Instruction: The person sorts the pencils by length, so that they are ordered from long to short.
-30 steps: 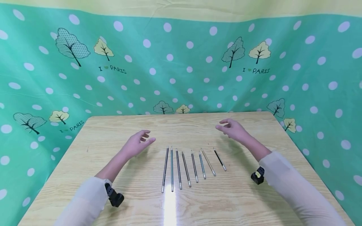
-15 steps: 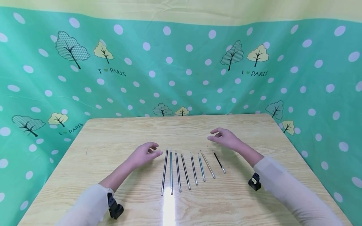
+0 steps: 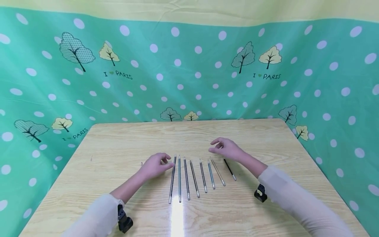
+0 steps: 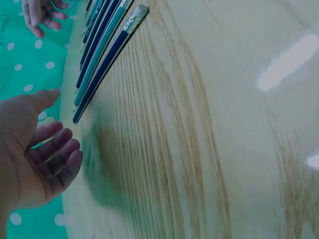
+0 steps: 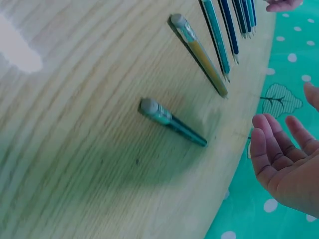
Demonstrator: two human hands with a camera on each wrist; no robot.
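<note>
Several pencils lie side by side on the wooden table (image 3: pixel 189 220), eraser ends toward me. My left hand (image 3: pixel 155 165) is at the tip of the leftmost dark pencil (image 3: pixel 172 181), fingers loosely bent and holding nothing; in the left wrist view a gap shows between the thumb and that pencil (image 4: pixel 110 62). To its right lies a long teal pencil (image 3: pixel 179 181). Beyond the tips of the gold pencil (image 3: pixel 218 172) and the short black pencil (image 3: pixel 230 170) hovers my right hand (image 3: pixel 228 148), with relaxed fingers and nothing in them.
A green dotted curtain (image 3: pixel 189 79) hangs behind and around the table. Black wrist cameras sit at the left cuff (image 3: pixel 125 221) and the right cuff (image 3: pixel 260 193). A bright light reflection (image 3: pixel 177 217) falls on the table's near part.
Both hands have moved inward and nearer to me. The left has come to the leftmost pencil's tip, and the right has shifted left toward the gold pencil. The pencils lie as before.
</note>
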